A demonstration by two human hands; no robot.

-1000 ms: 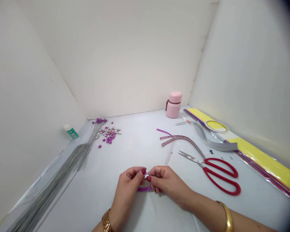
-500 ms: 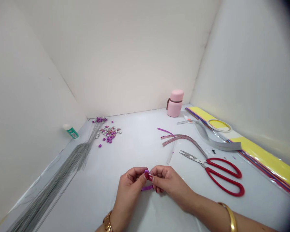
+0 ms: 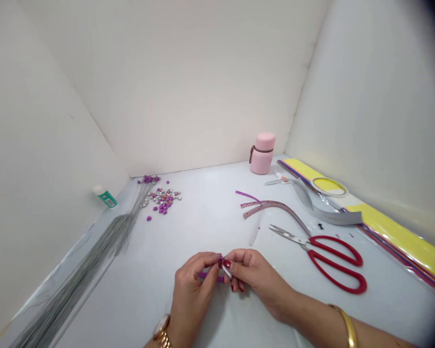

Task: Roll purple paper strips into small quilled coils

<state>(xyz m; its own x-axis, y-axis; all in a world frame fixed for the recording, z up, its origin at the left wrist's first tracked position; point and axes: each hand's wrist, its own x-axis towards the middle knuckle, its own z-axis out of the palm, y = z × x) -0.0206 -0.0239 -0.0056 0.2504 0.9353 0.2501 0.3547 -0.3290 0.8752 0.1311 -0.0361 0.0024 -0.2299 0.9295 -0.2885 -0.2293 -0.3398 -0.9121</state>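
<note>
My left hand [image 3: 194, 287] and my right hand [image 3: 252, 275] meet low in the middle of the view, fingertips pinched together on a narrow purple paper strip [image 3: 212, 276]. The strip's white underside shows at my right thumb, and a short purple length runs left behind my left fingers. Both hands hover just above the white table [image 3: 188, 232]. My left wrist carries a gold watch, my right a gold bangle.
Red-handled scissors [image 3: 326, 253] lie right of my hands. Loose paper strips [image 3: 268, 208] lie beyond. A pink jar [image 3: 262, 153], a tape roll [image 3: 329, 186] and yellow sheets [image 3: 395, 234] sit right. A wire bundle [image 3: 83, 270], small folded stars [image 3: 163, 199] and a glue bottle [image 3: 104, 196] lie left.
My hands have turned the strip between the fingertips; its loose purple end, earlier hanging below my right fingers, now points left behind my left fingers. The view shifted slightly.
</note>
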